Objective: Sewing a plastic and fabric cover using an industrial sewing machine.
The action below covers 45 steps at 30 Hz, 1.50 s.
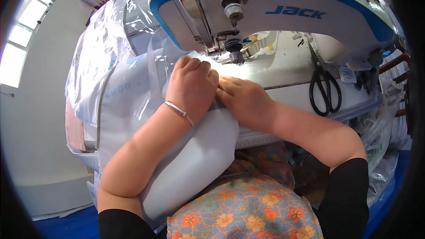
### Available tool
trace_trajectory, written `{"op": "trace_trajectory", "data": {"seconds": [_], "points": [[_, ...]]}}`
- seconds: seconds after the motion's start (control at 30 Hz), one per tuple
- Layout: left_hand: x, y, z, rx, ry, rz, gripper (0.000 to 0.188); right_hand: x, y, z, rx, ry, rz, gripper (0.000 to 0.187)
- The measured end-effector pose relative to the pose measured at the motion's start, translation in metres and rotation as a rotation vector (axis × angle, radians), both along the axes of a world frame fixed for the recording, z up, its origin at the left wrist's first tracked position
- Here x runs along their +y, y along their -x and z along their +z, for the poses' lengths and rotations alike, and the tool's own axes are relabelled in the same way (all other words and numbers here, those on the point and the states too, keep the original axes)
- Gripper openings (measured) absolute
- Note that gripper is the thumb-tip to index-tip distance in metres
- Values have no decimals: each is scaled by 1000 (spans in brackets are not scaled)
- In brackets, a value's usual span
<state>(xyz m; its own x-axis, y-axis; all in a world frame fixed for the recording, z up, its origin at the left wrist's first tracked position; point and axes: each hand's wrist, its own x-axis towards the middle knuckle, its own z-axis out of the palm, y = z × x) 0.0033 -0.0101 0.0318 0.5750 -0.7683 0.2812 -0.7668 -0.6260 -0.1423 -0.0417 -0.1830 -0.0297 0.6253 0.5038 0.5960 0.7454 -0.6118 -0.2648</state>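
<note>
A white and blue sewing machine [248, 9] stands in front of me, its work light bright around the needle area. My left hand [192, 82], a silver bangle at its wrist, is closed with curled fingers on the pale blue-white fabric [195, 150]. Close against it, my right hand [243, 99] pinches the fabric's edge just in front of the needle area. The fingertips of both hands nearly meet, and what lies right between them is hidden. From there the fabric drapes down toward my lap and spreads left, with clear plastic sheeting [152, 75] on it.
Black-handled scissors [325, 88] lie on the machine table [283, 99] to the right of my right hand. More clear plastic [110, 31] is heaped at the far left. A flowered apron [248, 208] covers my lap. Crumpled plastic bags [385, 128] hang at the right.
</note>
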Motion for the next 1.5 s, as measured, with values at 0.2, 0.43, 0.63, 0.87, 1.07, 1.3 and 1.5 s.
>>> {"op": "trace_trajectory", "data": {"seconds": [0.2, 0.43, 0.63, 0.87, 1.07, 1.3, 1.5], "points": [[-4, -6, -14, 353, 41, 94, 8, 2, 9, 4, 57, -40, -20, 23], [17, -12, 0, 384, 180, -68, 13, 14, 1, 14, 358, -53, -70, 18], [71, -110, 56, -102, 490, 113, 20, 16, 3, 8, 81, 187, -140, 41], [58, -231, 73, 64, -12, 512, 82, 17, -2, 14, 164, 230, -96, 43], [46, -267, 56, 592, -369, 687, 93, 18, -4, 19, 183, 271, -72, 47], [95, -175, 80, 89, 733, 513, 29, 21, -5, 8, 144, 227, -54, 49], [150, 26, 35, -152, 961, 414, 9, 15, -1, 10, 144, 218, -106, 47]]}}
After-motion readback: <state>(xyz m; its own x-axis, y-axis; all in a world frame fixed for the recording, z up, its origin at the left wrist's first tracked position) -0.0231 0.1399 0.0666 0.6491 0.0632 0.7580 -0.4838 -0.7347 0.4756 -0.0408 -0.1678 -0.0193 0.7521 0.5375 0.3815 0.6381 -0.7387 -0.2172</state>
